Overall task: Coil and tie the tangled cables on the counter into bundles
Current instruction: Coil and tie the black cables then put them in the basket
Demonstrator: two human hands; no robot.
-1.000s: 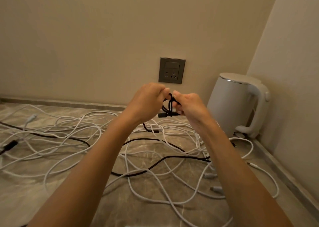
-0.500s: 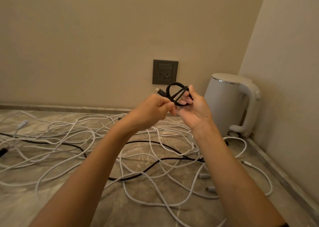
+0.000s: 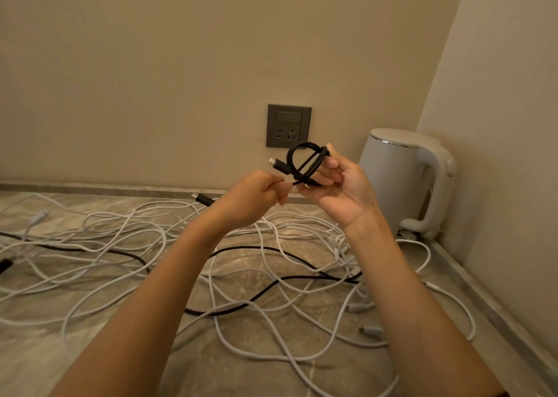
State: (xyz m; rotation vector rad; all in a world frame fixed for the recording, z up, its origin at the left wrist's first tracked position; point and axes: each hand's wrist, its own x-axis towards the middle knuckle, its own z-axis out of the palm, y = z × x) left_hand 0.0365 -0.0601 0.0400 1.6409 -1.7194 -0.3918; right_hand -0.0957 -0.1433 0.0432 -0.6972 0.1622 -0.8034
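two bare forearms, left hand and right hand uncovered, tiny dark mark by right wrist

2 beige walls meet in a corner. A grey socket sits on the back wall; a white kettle stands on the marble table.

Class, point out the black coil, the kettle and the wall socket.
black coil [image 3: 310, 164], head view, on its crossing strands.
kettle [image 3: 389, 179], head view, on its body.
wall socket [image 3: 288, 125], head view, on its faceplate.
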